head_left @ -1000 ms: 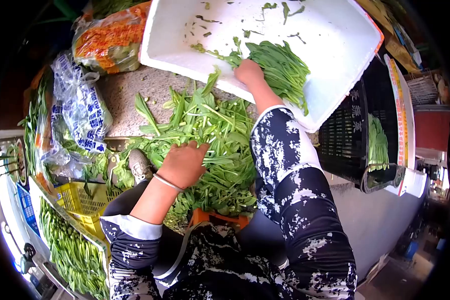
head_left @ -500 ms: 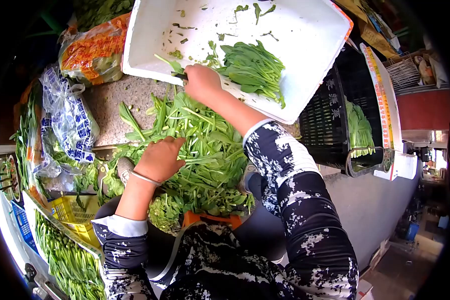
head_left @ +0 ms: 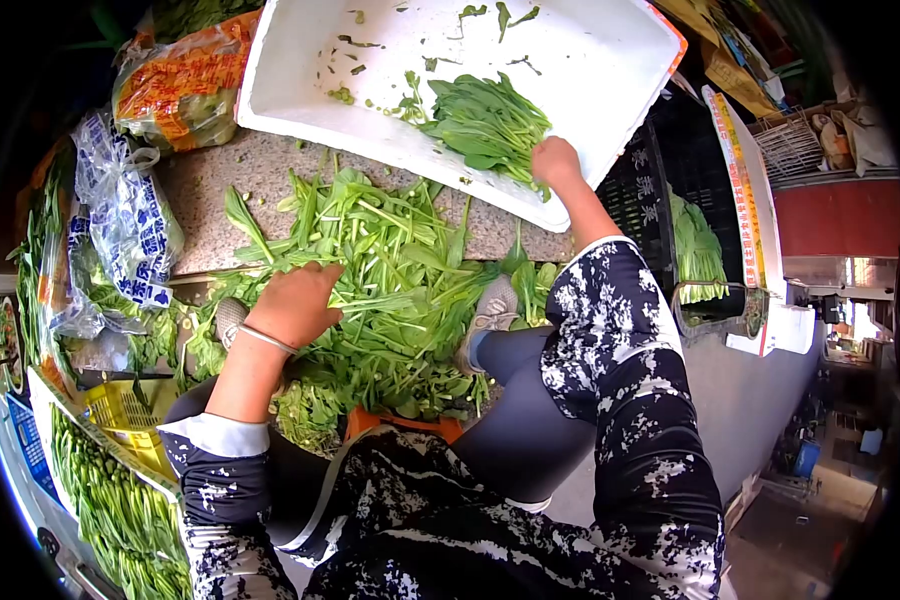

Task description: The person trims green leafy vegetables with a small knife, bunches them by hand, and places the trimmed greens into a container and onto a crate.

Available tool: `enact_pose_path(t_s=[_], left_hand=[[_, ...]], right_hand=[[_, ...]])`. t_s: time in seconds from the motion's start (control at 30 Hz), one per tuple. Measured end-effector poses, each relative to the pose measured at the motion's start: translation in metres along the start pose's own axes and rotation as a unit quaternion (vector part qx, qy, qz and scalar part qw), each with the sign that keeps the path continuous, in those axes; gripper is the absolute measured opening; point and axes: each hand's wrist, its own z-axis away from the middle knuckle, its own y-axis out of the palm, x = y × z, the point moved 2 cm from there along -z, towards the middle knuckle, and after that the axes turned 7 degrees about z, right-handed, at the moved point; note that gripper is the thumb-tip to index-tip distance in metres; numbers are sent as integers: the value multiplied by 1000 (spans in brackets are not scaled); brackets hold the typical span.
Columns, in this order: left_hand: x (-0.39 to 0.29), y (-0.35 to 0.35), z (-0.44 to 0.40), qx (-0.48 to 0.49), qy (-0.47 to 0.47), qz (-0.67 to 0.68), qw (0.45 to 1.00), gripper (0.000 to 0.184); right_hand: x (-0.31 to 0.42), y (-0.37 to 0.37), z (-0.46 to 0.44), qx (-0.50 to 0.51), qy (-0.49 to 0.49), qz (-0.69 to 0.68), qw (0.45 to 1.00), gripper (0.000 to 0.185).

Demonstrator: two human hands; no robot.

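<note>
A bunch of leafy greens (head_left: 485, 122) lies in a tilted white foam box (head_left: 595, 55). My right hand (head_left: 558, 165) is closed at the stem ends of this bunch, near the box's lower right edge. What it grips is hidden by its fingers, and no knife shows. Lower left, my left hand (head_left: 292, 305), with a bracelet at its wrist, hovers at the side of a large heap of loose leaves (head_left: 390, 265). Its fingers are bent a little but apart, and nothing shows in them.
Bagged vegetables (head_left: 185, 85) and a knotted clear bag (head_left: 130, 215) lie at the left, above a yellow basket (head_left: 125, 410). On the right, a black crate (head_left: 655, 200) holds more greens (head_left: 697, 250). My shoe (head_left: 492, 310) stands beside the heap.
My right hand has moved from the bunch's leafy side, past the box's near edge with a dark-handled tool, to its stem ends on the right. My left hand has shifted slightly left in view.
</note>
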Motion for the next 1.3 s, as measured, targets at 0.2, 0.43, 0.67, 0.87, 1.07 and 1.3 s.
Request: enact_pose_path(t_s=[0.2,0.43,0.67,0.87,1.07,1.3], left_hand=[[-2,1,-11,21,-4,-17,1000,53],[-8,-3,-13,21,-3,-10,1000,52],[-10,-6,-10,17,-4,-16,1000,51],[-11,-10,-8,-2,1,-18,1000,49],[-9,-23,-10,-157,4,19,987,33],[-28,-28,-17,-89,54,615,782,42]], right_hand=[[-12,28,-10,-16,42,-55,998,34],[-13,36,-12,-1,45,5,999,48],[-1,7,9,22,29,67,997,29],[-4,-13,7,-4,-11,21,1000,29],[42,-66,61,65,7,-276,959,23],[108,-108,141,140,-64,-434,887,25]])
